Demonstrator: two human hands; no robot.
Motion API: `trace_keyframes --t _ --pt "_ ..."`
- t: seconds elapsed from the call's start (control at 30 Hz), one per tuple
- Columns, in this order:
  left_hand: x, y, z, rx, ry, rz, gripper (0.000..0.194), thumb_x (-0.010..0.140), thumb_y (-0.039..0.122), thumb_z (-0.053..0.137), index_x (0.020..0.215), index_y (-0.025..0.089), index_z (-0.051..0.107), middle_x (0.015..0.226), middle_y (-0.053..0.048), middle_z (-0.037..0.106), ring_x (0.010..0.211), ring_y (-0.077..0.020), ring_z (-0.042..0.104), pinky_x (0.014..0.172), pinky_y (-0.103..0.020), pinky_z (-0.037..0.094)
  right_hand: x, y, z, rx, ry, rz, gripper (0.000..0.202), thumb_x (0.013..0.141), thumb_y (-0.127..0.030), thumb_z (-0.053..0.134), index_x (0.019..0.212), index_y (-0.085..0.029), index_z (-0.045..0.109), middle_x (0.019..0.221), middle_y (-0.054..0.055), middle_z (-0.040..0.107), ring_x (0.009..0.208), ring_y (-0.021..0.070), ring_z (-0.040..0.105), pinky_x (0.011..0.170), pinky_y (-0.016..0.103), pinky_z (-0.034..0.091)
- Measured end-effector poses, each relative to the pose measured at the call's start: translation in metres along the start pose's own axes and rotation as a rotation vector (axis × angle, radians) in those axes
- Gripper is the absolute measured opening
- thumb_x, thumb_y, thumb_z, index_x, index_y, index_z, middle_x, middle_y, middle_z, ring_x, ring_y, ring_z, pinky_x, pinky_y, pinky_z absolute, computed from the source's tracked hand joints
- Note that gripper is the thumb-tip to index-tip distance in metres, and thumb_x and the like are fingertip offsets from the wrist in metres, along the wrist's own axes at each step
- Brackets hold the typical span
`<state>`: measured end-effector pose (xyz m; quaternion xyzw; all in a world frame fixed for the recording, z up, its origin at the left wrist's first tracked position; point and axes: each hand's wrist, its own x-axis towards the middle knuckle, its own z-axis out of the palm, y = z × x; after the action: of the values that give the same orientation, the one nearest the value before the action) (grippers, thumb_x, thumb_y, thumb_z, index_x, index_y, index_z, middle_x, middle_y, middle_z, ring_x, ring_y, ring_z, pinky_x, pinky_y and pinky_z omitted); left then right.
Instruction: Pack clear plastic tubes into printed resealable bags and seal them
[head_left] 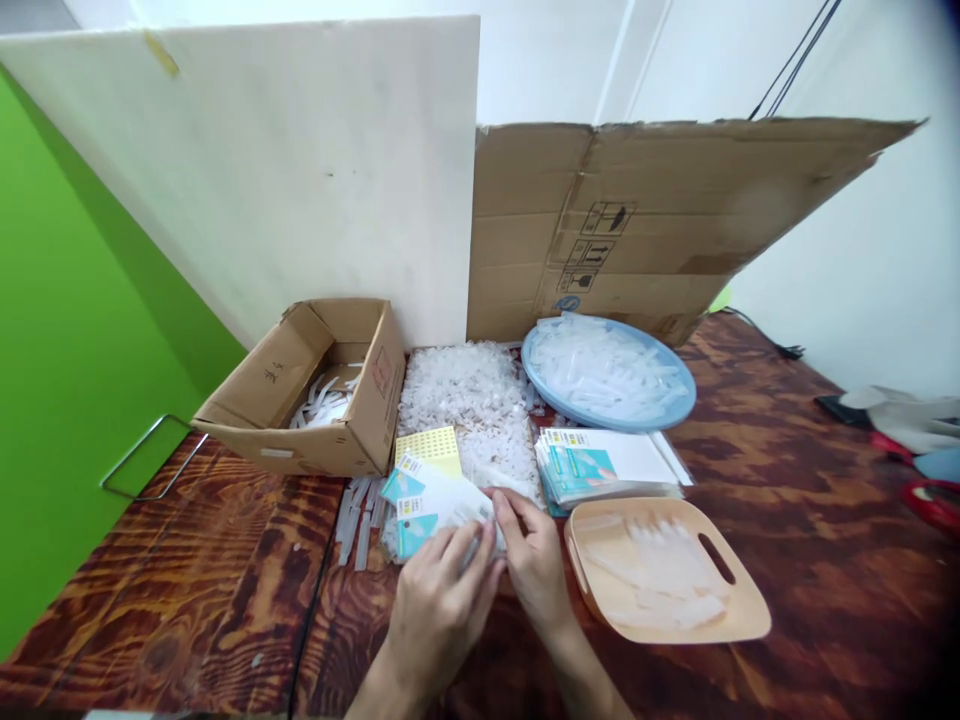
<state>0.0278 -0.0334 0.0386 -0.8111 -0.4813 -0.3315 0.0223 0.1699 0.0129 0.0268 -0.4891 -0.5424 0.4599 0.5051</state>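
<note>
Brown desk [232, 560], lower centre: white-teal packet [442, 497] runs up-left from my closed fingers [454, 546]; left hand [439, 605] nearer its printed end, right hand [538, 565] pinching its right end.

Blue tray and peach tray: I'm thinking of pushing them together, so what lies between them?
A stack of printed cards lies between the blue tray and the peach tray; the head view shows it.

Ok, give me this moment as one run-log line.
left hand: fingers on packet | right hand: fingers on packet's edge | stack: behind tray | basin: behind stack
</note>
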Motion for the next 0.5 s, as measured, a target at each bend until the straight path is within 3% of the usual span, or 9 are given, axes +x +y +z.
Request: trace_keyframes --t 0.07,0.23,0.33,0.5 --pt "0.003 0.003 0.000 -0.080 -0.002 -0.020 0.031 0.095 0.018 0.059 0.126 0.020 0.063 0.106 -0.012 0.072 0.089 -0.0244 0.069 0.076 -0.035 0.059 0.003 0.002 -0.002 -0.007 0.003 0.026 0.036 0.096 -0.046 0.057 0.097 -0.016 0.077 0.095 0.013 0.077 0.089 0.0275 0.070 0.081 0.035 0.056" --pt "0.015 -0.009 0.002 -0.253 0.113 -0.169 0.027 0.096 0.013 0.055 0.119 0.024 0.065 0.105 -0.010 0.070 0.096 -0.0225 0.067 0.083 -0.035 0.057 -0.002 0.007 -0.009 0.005 -0.140 0.032 0.031 0.095 -0.043 0.061 0.104 -0.017 0.075 0.092 0.010 0.077 0.084 0.0258 0.071 0.075 0.032 0.055" --pt "0.025 -0.016 0.006 -0.284 0.077 -0.165 0.018 0.095 0.017 0.059 0.110 0.022 0.067 0.102 -0.009 0.070 0.094 -0.0225 0.067 0.081 -0.035 0.057 -0.007 0.010 -0.008 -0.044 -0.222 -0.015 0.031 0.098 -0.040 0.057 0.103 -0.016 0.074 0.089 0.009 0.076 0.077 0.0232 0.068 0.069 0.029 0.053" --pt "0.028 -0.023 0.011 -0.280 0.032 -0.117 0.013 0.097 0.018 0.057 0.102 0.020 0.068 0.097 -0.008 0.070 0.088 -0.0213 0.067 0.078 -0.033 0.055 -0.008 0.015 -0.005 -0.215 -0.216 -0.088 0.026 0.099 -0.031 0.052 0.090 -0.015 0.071 0.076 0.004 0.071 0.069 0.0197 0.064 0.061 0.026 0.045"
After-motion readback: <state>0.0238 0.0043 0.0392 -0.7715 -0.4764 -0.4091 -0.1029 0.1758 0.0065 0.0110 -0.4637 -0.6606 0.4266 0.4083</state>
